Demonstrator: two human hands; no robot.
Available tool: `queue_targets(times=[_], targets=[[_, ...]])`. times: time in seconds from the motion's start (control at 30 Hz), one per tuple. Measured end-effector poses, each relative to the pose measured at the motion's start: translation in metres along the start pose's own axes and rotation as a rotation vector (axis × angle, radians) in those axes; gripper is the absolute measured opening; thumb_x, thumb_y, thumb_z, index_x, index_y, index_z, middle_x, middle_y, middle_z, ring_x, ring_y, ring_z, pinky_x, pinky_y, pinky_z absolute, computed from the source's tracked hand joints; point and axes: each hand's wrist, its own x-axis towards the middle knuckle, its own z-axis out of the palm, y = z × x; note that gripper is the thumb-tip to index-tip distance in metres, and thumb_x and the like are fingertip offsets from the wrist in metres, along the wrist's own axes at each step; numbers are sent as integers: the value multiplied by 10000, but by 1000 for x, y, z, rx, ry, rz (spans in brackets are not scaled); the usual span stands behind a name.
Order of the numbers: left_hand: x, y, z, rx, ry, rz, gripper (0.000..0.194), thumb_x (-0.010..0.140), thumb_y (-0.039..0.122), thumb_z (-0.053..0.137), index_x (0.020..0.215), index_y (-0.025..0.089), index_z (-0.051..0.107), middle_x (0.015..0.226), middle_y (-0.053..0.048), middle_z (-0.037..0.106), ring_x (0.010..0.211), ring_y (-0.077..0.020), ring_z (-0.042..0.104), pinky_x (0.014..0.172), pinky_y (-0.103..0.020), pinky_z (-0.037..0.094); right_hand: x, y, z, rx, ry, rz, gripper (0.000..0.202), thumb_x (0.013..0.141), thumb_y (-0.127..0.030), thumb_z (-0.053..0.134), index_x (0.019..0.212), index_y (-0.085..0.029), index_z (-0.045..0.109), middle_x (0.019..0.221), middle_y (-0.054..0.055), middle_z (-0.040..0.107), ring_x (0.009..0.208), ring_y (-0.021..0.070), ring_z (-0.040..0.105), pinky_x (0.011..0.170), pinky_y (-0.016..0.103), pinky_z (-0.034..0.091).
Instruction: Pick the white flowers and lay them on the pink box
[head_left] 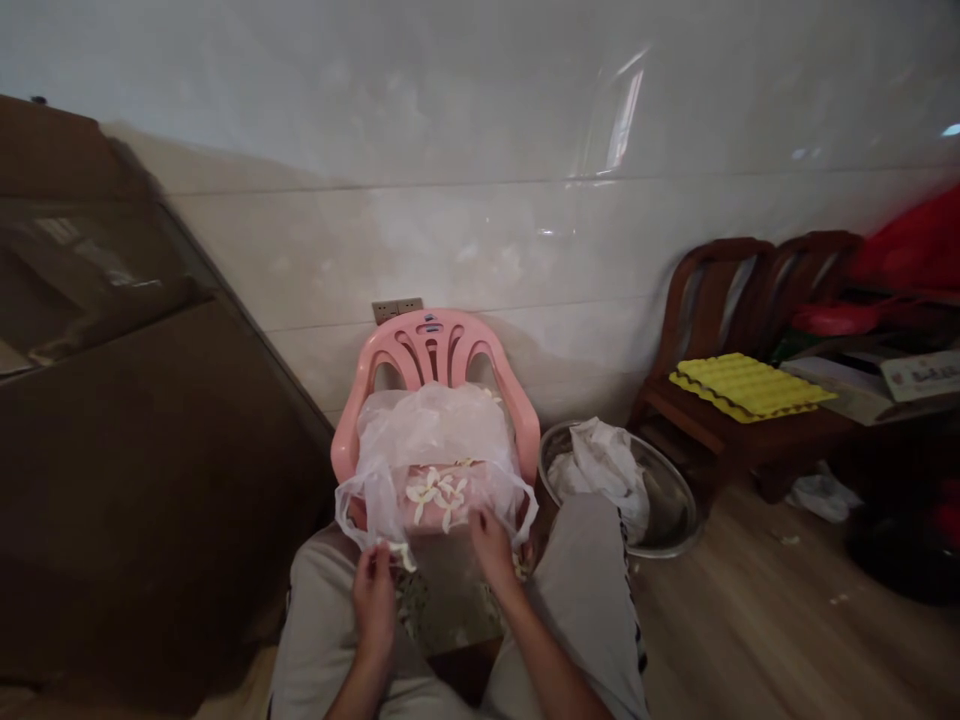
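A pink plastic chair (346, 440) faces me, with a translucent white plastic bag (431, 425) spread over its seat. Several cream-white flowers (426, 492) with long petals lie in the bag's opening. My left hand (373, 600) is closed in a pinch over my left thigh, a white flower (405, 557) showing at its fingertips. Close to the seat's front edge, my right hand (491, 548) has its fingers drawn together beside the flowers; what they grip, if anything, is hidden. Bag handles loop out on both sides of the seat.
A metal basin (671, 500) holding a crumpled white bag (604, 470) stands on the floor at right. Beyond it, yellow egg trays (750, 385) rest on a brown wooden chair (701, 415). A large brown cardboard box (142, 480) fills the left side. A tiled wall (450, 240) rises behind.
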Motion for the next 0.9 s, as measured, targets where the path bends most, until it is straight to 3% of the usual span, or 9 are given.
queue_targets(times=[0.13, 0.2, 0.3, 0.53, 0.67, 0.9], targets=[[-7, -8, 9, 100, -225, 2, 619, 549, 718, 743, 821, 163, 696, 697, -21, 671, 634, -173, 590, 592, -266, 471, -22, -11, 20, -130, -113, -225, 295, 912, -415, 452, 874, -182, 629, 889, 76, 662, 871, 210, 603, 800, 301, 431], [-10, -9, 11, 141, -298, 22, 595, 563, 716, 742, 772, 161, 703, 662, -20, 659, 617, -173, 580, 579, -260, 456, -30, -18, 25, -89, -204, -270, 344, 957, -407, 385, 860, -182, 626, 871, 68, 655, 857, 199, 602, 792, 296, 430], [-11, -9, 12, 141, -355, 36, 562, 588, 708, 737, 728, 164, 696, 570, 11, 596, 539, -144, 522, 523, -239, 407, -33, -26, 25, 20, -386, -217, 389, 981, -405, 353, 806, -184, 622, 748, 29, 631, 739, 175, 589, 705, 274, 424], [-10, -10, 13, 63, -353, -3, 564, 555, 702, 756, 684, 162, 659, 485, 56, 494, 454, -96, 420, 451, -204, 325, -30, -29, 16, 272, -553, -145, 209, 882, -375, 585, 863, -175, 644, 778, 1, 647, 719, 150, 579, 657, 244, 412], [-12, -9, 13, 61, -371, 1, 542, 601, 685, 744, 705, 160, 662, 501, 57, 494, 473, -92, 428, 464, -194, 329, -27, -29, 14, 228, -559, -124, 203, 861, -346, 606, 761, -169, 616, 692, -22, 586, 652, 130, 523, 626, 240, 379], [-12, -9, 13, 56, -369, 25, 538, 614, 687, 739, 719, 165, 666, 498, 55, 498, 469, -93, 433, 459, -193, 333, -25, -27, 16, 268, -575, -141, 223, 872, -377, 594, 776, -177, 618, 713, -15, 600, 674, 138, 536, 651, 250, 399]])
